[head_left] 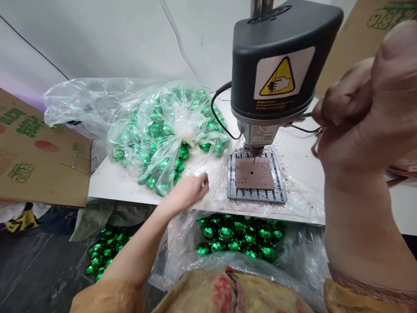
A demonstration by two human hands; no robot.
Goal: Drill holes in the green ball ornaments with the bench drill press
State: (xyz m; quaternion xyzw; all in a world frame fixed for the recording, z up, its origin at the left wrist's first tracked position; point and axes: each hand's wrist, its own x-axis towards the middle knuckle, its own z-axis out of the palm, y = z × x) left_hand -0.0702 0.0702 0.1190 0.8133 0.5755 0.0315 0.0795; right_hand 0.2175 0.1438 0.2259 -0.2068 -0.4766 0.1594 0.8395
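One black-housed bench drill press point(276, 106) stands on the right half of the white table point(107, 182), its single thin drill bit point(254, 160) above one brown square board point(260, 180) with one dark round hole; the board lies on one grey slotted metal base plate point(231, 178) strewn with dark crumbs. On the right, the right hand point(355, 100) is raised, fingers wrapped closed around one slim metal lever point(306, 115), and with its forearm it blocks much of the right side. The left hand point(192, 189) is near the table's front edge, left of the base plate, its fingers curled inward; blur leaves me unable to tell whether it holds anything. Just beyond it, a crumpled clear plastic bag point(185, 124) full of shiny green faceted balls point(156, 130) crowds the left half. Two more groups of such balls lie lower: one in clear plastic below the table's near edge point(241, 237), one at the near left point(104, 252). The balls are too many to count. Two printed brown cardboard pieces flank the scene, one far right point(352, 30), one left point(52, 152).
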